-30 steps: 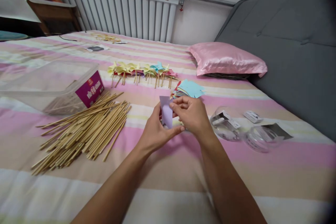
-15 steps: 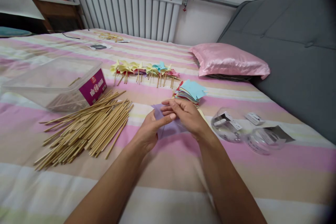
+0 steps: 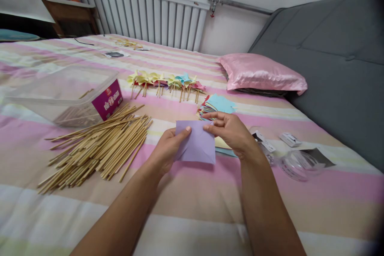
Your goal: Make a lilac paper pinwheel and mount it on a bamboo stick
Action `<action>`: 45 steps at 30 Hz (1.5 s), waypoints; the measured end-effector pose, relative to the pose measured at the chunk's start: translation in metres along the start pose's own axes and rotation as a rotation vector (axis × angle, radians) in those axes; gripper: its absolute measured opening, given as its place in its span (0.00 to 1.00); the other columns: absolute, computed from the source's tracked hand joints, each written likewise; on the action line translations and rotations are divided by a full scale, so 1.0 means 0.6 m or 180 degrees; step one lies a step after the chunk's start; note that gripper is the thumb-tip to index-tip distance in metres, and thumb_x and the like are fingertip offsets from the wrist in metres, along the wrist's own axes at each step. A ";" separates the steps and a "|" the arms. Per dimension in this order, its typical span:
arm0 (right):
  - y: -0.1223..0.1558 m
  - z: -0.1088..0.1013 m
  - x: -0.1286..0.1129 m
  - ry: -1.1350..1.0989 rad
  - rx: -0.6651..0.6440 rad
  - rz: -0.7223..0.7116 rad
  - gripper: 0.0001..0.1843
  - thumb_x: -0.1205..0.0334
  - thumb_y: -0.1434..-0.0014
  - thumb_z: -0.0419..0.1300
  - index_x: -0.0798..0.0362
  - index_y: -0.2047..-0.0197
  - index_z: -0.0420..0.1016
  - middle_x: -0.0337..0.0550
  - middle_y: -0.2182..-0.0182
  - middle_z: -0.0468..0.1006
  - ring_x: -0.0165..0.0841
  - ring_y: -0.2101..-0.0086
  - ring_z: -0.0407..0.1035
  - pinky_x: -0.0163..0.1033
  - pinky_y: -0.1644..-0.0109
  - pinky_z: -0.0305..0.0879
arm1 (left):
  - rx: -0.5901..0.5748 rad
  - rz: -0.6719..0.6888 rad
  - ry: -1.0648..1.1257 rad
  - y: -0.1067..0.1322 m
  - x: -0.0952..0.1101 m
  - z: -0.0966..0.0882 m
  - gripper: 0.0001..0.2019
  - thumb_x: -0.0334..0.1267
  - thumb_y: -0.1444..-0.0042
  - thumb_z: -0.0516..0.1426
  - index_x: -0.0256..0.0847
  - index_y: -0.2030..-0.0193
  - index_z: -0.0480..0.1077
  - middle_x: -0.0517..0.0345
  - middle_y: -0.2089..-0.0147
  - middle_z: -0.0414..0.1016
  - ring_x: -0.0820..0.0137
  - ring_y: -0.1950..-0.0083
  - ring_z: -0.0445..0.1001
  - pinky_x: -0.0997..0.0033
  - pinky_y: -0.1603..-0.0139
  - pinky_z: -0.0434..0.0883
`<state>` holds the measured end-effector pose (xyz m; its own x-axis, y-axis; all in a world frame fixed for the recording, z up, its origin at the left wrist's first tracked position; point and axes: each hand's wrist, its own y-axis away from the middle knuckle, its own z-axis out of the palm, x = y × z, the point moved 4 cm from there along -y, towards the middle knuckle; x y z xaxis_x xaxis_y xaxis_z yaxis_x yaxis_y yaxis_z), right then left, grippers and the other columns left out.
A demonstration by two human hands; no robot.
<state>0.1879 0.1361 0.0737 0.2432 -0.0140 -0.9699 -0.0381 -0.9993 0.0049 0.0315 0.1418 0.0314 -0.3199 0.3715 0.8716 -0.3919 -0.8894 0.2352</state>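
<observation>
Between my hands is a square sheet of purple paper (image 3: pixel 196 146), its face toward me, with faint diagonal lines near its corners. My left hand (image 3: pixel 169 146) pinches its left edge, thumb in front and fingers behind. At the upper right corner, my right hand (image 3: pixel 229 132) grips it between thumb and fingertips. Yellow and light blue paper (image 3: pixel 225 151) lies on the bed partly behind my right hand. Just beyond that hand sits a stack of coloured cut paper (image 3: pixel 220 104), a light blue piece on top.
Many thin wooden sticks (image 3: pixel 102 152) lie in a pile at left, beside a clear plastic box (image 3: pixel 72 100). Paper pinwheels on sticks (image 3: pixel 163 80) lie in a row farther back. Clear round containers (image 3: pixel 300 164) and a small white box (image 3: pixel 290 139) are at right, below a pink pillow (image 3: pixel 264 73).
The purple sheet, earlier mostly covered by my hands, now stands flat and facing me. My right hand has moved right, from over the paper to its upper right corner.
</observation>
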 end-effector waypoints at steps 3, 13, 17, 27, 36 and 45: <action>0.000 -0.003 0.000 -0.0108 0.0063 0.0038 0.16 0.59 0.55 0.67 0.57 0.62 0.76 0.39 0.78 0.76 0.28 0.75 0.67 0.35 0.70 0.62 | 0.0287 -0.0059 0.0211 -0.005 0.001 -0.009 0.16 0.47 0.53 0.62 0.33 0.70 0.75 0.52 0.74 0.77 0.71 0.76 0.71 0.76 0.75 0.65; -0.016 -0.022 0.016 -0.1037 0.1129 -0.0108 0.18 0.56 0.60 0.69 0.55 0.65 0.75 0.41 0.72 0.79 0.29 0.73 0.69 0.34 0.70 0.64 | -0.0175 0.0391 0.1373 -0.001 0.027 -0.002 0.20 0.51 0.47 0.57 0.33 0.62 0.75 0.51 0.64 0.79 0.70 0.65 0.75 0.75 0.63 0.72; -0.016 -0.009 0.012 -0.0878 0.0872 -0.0172 0.18 0.56 0.58 0.68 0.55 0.64 0.75 0.42 0.71 0.80 0.30 0.72 0.70 0.35 0.69 0.64 | 0.0016 0.0621 0.0878 -0.006 0.019 -0.007 0.13 0.43 0.53 0.63 0.37 0.62 0.76 0.55 0.63 0.78 0.73 0.66 0.74 0.77 0.66 0.70; -0.004 0.014 -0.015 -0.0118 0.0572 -0.0387 0.15 0.55 0.54 0.65 0.55 0.65 0.76 0.40 0.78 0.77 0.30 0.75 0.68 0.34 0.72 0.62 | 0.0458 0.0594 -0.0217 -0.003 0.018 -0.028 0.15 0.43 0.59 0.66 0.33 0.67 0.77 0.53 0.71 0.78 0.71 0.73 0.73 0.74 0.71 0.67; -0.009 0.005 -0.012 -0.0193 0.0471 -0.0455 0.15 0.53 0.45 0.58 0.54 0.59 0.75 0.42 0.71 0.79 0.29 0.73 0.72 0.32 0.72 0.64 | 0.0416 0.0518 -0.0133 -0.007 0.015 -0.031 0.17 0.42 0.59 0.67 0.33 0.63 0.77 0.50 0.66 0.80 0.69 0.71 0.74 0.72 0.70 0.68; 0.014 -0.012 -0.027 0.0206 -0.0650 -0.0779 0.14 0.62 0.46 0.60 0.50 0.55 0.76 0.44 0.63 0.79 0.32 0.67 0.75 0.35 0.67 0.66 | 0.0488 0.0286 0.0406 -0.012 0.008 -0.035 0.19 0.39 0.58 0.66 0.33 0.58 0.75 0.49 0.64 0.79 0.68 0.70 0.75 0.70 0.67 0.71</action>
<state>0.1906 0.1279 0.0912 0.2826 0.2317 -0.9308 0.2227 -0.9597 -0.1713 0.0150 0.1556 0.0248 -0.4580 0.3110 0.8328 -0.2242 -0.9469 0.2303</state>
